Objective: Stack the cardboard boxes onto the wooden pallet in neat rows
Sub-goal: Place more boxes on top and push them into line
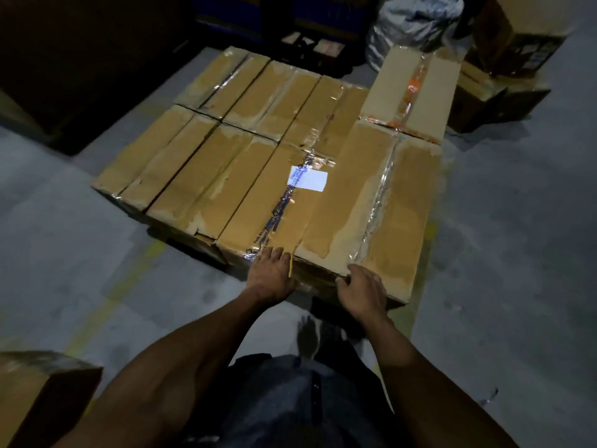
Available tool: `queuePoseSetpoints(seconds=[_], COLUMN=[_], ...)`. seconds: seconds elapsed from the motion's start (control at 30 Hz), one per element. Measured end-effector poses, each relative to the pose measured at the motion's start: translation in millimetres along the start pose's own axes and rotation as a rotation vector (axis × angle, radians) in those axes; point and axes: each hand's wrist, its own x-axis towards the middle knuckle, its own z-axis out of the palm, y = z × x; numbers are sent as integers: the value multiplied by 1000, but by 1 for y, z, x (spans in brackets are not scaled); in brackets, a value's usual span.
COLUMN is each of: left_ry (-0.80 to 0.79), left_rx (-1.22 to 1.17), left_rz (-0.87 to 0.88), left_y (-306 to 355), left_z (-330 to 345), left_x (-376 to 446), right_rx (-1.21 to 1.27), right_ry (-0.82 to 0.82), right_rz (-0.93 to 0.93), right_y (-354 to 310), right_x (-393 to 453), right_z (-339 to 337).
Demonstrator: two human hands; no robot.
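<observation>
At six o'clock the person's dark shorts [290, 402] are filling the bottom of the view, with both bare forearms reaching forward from them. At seven o'clock a loose cardboard box [35, 396] is sitting on the grey floor [64, 240], well apart from the stack.

Just past centre toward six o'clock, the left hand [271, 274] is resting with straight fingers on the near top edge of the labelled box [274, 205], holding nothing. Just beside it, the right hand [363, 291] is lying over the near corner of the right-hand front box [371, 205], its fingers bent over the edge; whether it is truly gripping I cannot tell.

These two boxes are lying touching each other in the front row of a flat layer of taped cardboard boxes [206, 150], which is filling the middle of the view in neat rows. The pallet beneath is hidden.

At one o'clock a paler box with orange tape [397, 92] is closing the far row. At two o'clock more cartons [497, 92] are standing on the floor, and at twelve o'clock a crumpled plastic bag [410, 27] is lying in shadow.
</observation>
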Motion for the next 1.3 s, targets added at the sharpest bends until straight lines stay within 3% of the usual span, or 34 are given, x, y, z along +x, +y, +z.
queuePoseSetpoints(seconds=[0.3,0.6,0.97,1.3], left_ry=[191,326,402,533], left_rx=[-258,-594,-847,-1047], left_rz=[-279,-858,-1594,-2031], left_y=[-55,-41,142,312], left_z=[10,48,105,156], left_x=[-96,-180,-264,-346], right_rx=[-92,-334,-711,-882], right_ry=[-100,-348,-686,-926], right_rz=[-338,-787,-1345,-1675], right_y=[-75,-124,-60,32], right_x=[-40,-40,-88,-199], right_z=[31,50,58,70])
